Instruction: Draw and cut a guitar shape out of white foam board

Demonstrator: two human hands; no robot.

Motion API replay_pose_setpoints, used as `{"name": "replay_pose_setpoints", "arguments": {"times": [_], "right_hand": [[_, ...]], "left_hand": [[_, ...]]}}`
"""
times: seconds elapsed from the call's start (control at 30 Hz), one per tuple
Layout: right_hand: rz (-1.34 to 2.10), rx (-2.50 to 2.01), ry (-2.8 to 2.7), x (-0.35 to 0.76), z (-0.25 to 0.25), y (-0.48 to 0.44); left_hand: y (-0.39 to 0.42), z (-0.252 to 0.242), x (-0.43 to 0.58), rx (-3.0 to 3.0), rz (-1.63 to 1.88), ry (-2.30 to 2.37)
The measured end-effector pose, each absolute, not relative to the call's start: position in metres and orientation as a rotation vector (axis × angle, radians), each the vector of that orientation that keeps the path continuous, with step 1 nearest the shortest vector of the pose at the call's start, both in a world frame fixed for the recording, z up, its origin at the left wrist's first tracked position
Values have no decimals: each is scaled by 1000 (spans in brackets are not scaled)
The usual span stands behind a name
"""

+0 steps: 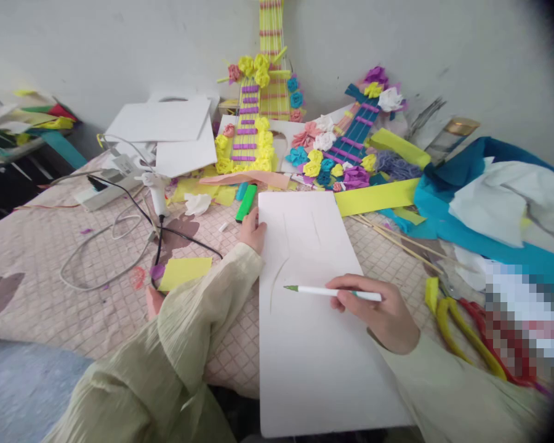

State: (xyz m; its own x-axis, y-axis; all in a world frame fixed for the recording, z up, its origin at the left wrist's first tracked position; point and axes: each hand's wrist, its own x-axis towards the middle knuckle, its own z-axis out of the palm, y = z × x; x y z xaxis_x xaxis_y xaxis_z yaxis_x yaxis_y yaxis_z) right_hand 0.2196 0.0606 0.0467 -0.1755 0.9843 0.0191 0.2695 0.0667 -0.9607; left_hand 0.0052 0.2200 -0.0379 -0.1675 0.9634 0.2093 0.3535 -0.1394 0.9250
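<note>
A large white board lies lengthwise in front of me, its near end by my lap. Two thin lines and a longer curve are drawn on its upper and left part. My left hand grips the board's left edge near the top, fingers closed. Just beyond that hand lies a green highlighter. In my right hand is a white marker pen, pinched between thumb and fingers. Its green tip points left, close to the drawn curve; whether it touches the surface I cannot tell.
Paper-flower guitars in yellow and blue lean at the wall. A white glue gun and cables stand left, near a yellow paper piece. Wooden sticks, yellow-handled scissors and blue paper lie right.
</note>
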Motion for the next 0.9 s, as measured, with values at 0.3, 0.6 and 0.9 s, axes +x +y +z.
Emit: {"name": "replay_pose_setpoints", "arguments": {"times": [0.3,0.6,0.9], "right_hand": [[1053,-1268,-1440,196,27,68],[957,-1259,-1534,203,21,70],[1031,-989,-1858,204,28,69]], "left_hand": [[220,-36,5,1449,1319,1479],[219,-38,6,1416,1314,1502],[218,-31,7,1444,1275,1516]]}}
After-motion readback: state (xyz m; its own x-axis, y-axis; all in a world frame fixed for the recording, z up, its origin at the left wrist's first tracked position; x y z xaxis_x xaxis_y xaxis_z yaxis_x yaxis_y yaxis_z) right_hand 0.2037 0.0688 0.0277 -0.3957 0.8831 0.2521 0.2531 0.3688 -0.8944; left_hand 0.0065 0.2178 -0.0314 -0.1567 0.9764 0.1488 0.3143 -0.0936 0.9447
